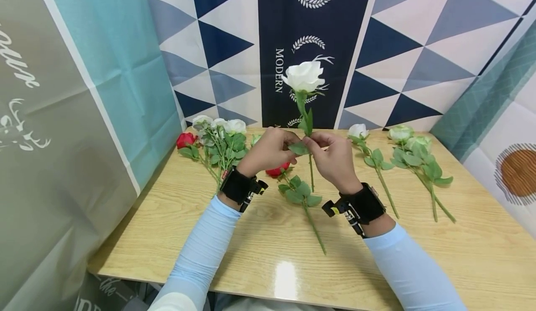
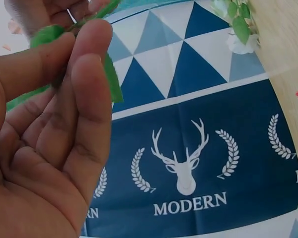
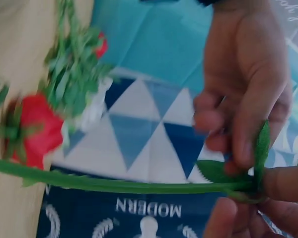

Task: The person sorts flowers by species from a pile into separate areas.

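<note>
- Rose with white bloom and green stem: held upright between the two hands, bloom at the top, in front of a navy cloth panel printed "MODERN" (white laurel motifs flank the lettering).
- Left hand: thumb and fingers pinch a green leaf on the stem of the white rose.
- Right hand: thumb and fingertips pinch the same stem at the leaf joint; the bare lower stem extends below the grip.
- Red-bloomed rose with green leaves: lies on the light wood-grain table below the hands, its bloom partly hidden by the left hand and its stem toward the near edge.
- Bunch of white and red roses: rests at the left, near the far edge, with its stem ends running behind the left wrist.
- Single white rose on a long stem: lies to the right of the right hand.
- Pair of pale green roses: lies farther right (their stems cross near the lower ends).
- Black wristbands: one per wrist, above light blue sleeves.
</note>
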Motion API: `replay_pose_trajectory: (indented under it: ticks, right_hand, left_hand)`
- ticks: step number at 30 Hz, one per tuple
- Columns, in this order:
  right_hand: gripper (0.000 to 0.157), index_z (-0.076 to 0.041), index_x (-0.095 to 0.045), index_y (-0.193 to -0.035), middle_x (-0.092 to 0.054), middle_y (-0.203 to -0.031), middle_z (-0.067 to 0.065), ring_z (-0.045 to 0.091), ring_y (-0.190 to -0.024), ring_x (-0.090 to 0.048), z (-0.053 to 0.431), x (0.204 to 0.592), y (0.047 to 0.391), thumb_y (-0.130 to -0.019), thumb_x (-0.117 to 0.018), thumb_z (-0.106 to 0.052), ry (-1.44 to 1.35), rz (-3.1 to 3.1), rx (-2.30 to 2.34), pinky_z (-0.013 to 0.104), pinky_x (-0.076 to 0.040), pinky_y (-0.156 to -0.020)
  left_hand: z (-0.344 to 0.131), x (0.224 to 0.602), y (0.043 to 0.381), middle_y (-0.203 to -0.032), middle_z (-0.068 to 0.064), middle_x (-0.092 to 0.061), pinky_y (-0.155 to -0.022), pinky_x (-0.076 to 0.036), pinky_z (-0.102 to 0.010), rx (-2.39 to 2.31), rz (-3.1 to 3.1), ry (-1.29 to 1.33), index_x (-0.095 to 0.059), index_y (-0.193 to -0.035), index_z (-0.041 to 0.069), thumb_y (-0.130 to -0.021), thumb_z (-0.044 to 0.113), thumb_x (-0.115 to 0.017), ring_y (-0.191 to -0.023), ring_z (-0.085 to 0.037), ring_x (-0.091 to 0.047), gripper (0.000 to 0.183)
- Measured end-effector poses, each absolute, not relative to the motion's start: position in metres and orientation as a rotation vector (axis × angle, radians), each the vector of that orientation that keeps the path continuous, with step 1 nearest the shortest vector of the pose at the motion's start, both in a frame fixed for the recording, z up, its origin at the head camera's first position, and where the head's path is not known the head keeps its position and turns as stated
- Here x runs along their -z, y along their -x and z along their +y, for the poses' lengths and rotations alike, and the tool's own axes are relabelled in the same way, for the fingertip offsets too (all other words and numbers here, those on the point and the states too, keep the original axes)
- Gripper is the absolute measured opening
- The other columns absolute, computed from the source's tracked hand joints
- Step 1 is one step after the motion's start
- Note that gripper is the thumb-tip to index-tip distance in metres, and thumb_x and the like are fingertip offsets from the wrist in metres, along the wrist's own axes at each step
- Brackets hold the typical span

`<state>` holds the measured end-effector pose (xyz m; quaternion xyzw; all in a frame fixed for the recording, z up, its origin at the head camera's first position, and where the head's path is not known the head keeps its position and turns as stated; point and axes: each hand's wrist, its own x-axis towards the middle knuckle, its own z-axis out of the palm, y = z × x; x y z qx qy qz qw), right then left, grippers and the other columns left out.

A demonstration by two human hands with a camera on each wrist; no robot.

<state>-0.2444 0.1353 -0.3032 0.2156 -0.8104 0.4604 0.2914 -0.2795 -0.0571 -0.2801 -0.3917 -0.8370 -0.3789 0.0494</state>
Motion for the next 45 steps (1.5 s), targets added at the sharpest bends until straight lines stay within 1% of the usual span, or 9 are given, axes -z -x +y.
replay_pose_trajectory:
  ticks: [5,12,18,25,28,32,34,41,45]
  right_hand:
    - [0.014,0.004,-0.076,-0.098,-0.072,-0.09,0.018,0.029,-0.078,-0.068,0.15,0.304,0.259,-0.1,-0.067,-0.007,-0.525,-2.094,-1.061,0.021,-0.042,-0.065]
    - [0.018,0.009,-0.075,-0.101,-0.07,-0.086,0.025,0.034,-0.072,-0.063,0.177,0.302,0.273,-0.101,-0.065,-0.006,-0.391,-2.105,-0.939,0.033,-0.04,-0.068]
    - [0.022,0.007,-0.076,-0.102,-0.07,-0.083,0.024,0.033,-0.069,-0.061,0.204,0.299,0.279,-0.103,-0.062,-0.01,-0.232,-2.239,-0.881,0.036,-0.04,-0.066]
    - [0.024,0.006,-0.076,-0.105,-0.07,-0.09,0.026,0.038,-0.074,-0.063,0.235,0.308,0.288,-0.103,-0.06,-0.013,-0.091,-2.421,-0.758,0.045,-0.043,-0.063]
    - [0.028,0.006,-0.073,-0.087,-0.067,-0.076,0.024,0.037,-0.063,-0.058,0.245,0.316,0.293,-0.103,-0.059,-0.012,-0.059,-2.483,-0.686,0.042,-0.038,-0.053]
    - [0.045,-0.008,-0.054,-0.058,-0.048,-0.053,0.011,0.027,-0.048,-0.042,0.254,0.33,0.3,-0.103,-0.058,-0.012,0.011,-2.605,-0.586,0.036,-0.025,-0.047]
    - [0.05,-0.013,-0.047,-0.055,-0.042,-0.051,0.007,0.025,-0.047,-0.039,0.258,0.338,0.303,-0.104,-0.057,-0.013,0.051,-2.687,-0.558,0.036,-0.024,-0.048]
    - [0.045,-0.012,-0.055,-0.057,-0.059,-0.063,0.014,0.033,-0.058,-0.056,0.265,0.358,0.316,-0.101,-0.059,-0.016,0.119,-2.827,-0.543,0.042,-0.038,-0.051]
    - [0.04,-0.012,-0.048,-0.06,-0.054,-0.064,0.015,0.033,-0.058,-0.053,0.266,0.368,0.322,-0.099,-0.054,-0.011,0.14,-2.902,-0.562,0.042,-0.038,-0.053]
  left_hand:
    - [-0.061,0.279,0.282,-0.081,-0.007,-0.074,-0.069,-0.055,-0.024,1.167,-2.533,1.163,-0.076,-0.102,0.004,-0.1,0.01,-0.068,-0.064,-0.008,-0.068,0.01]
    - [-0.08,0.279,0.289,-0.082,-0.004,-0.072,-0.069,-0.055,-0.028,1.15,-2.56,0.965,-0.075,-0.102,0.002,-0.1,0.014,-0.069,-0.065,-0.01,-0.068,0.013]
    - [-0.104,0.28,0.3,-0.082,-0.003,-0.073,-0.075,-0.055,-0.033,1.021,-2.563,0.783,-0.076,-0.103,0.005,-0.101,0.016,-0.069,-0.064,-0.011,-0.067,0.013]
    - [-0.128,0.282,0.309,-0.087,-0.009,-0.074,-0.067,-0.054,-0.036,0.931,-2.576,0.58,-0.077,-0.102,0.004,-0.099,0.016,-0.07,-0.069,-0.019,-0.067,0.014]
    - [-0.136,0.283,0.311,-0.087,-0.01,-0.073,-0.068,-0.053,-0.037,0.89,-2.592,0.508,-0.077,-0.101,0.003,-0.099,0.017,-0.07,-0.07,-0.022,-0.066,0.015]
    - [-0.144,0.287,0.312,-0.085,-0.01,-0.071,-0.068,-0.05,-0.038,0.853,-2.622,0.411,-0.077,-0.099,0.004,-0.1,0.017,-0.07,-0.07,-0.024,-0.063,0.015]
    - [-0.146,0.289,0.313,-0.084,-0.01,-0.071,-0.068,-0.05,-0.038,0.843,-2.626,0.373,-0.076,-0.098,0.005,-0.101,0.018,-0.069,-0.071,-0.024,-0.063,0.015]
    - [-0.148,0.289,0.314,-0.082,-0.01,-0.071,-0.067,-0.05,-0.038,0.833,-2.616,0.336,-0.075,-0.096,0.005,-0.101,0.018,-0.068,-0.071,-0.024,-0.063,0.016]
    - [-0.147,0.29,0.314,-0.082,-0.011,-0.07,-0.067,-0.049,-0.038,0.818,-2.626,0.32,-0.075,-0.095,0.005,-0.1,0.017,-0.069,-0.071,-0.025,-0.063,0.015]
